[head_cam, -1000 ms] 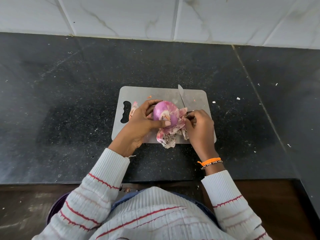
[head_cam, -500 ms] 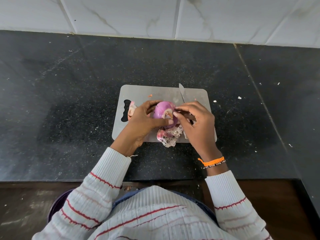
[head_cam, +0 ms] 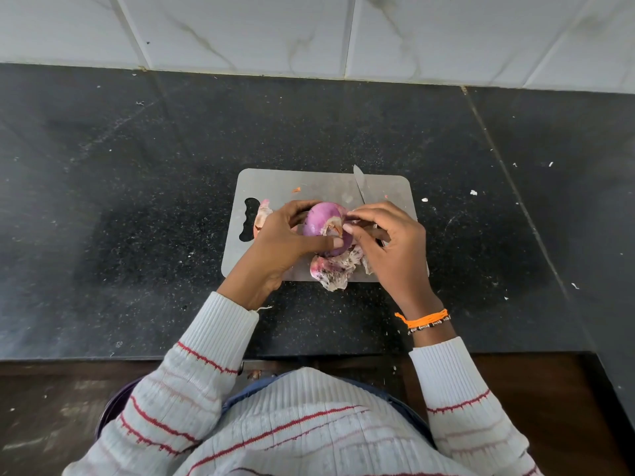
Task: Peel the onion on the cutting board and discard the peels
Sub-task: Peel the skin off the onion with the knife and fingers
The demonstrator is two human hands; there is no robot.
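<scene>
A: What've you got on the head cam?

B: I see the onion (head_cam: 324,223), purple, held just above the mid part of the grey cutting board (head_cam: 275,183). Left hand (head_cam: 285,242) grips it from the left side, fingers curled over the far side, thumb across the near side.

A: Right hand?

B: Right hand (head_cam: 391,249) is up against the onion's right side, fingertips pinching a flap of skin at the top end. I can't tell how much skin it has hold of, fingers hide it.

A: Peels?

B: Pile of loose peels (head_cam: 331,267) on the near edge of the board, just below the onion, hanging a bit over the edge onto the black counter (head_cam: 137,218). One more peel piece (head_cam: 263,214) on the left, beside the board's handle cutout, partly behind the left hand.

A: Anything else?

B: Knife blade (head_cam: 359,183) on the far right part of the board, tip pointing far; handle is hidden behind the right hand. Orange wrist band (head_cam: 424,319) on the right wrist. Purple bin rim (head_cam: 113,407) bottom left, under the left sleeve, mostly hidden.
</scene>
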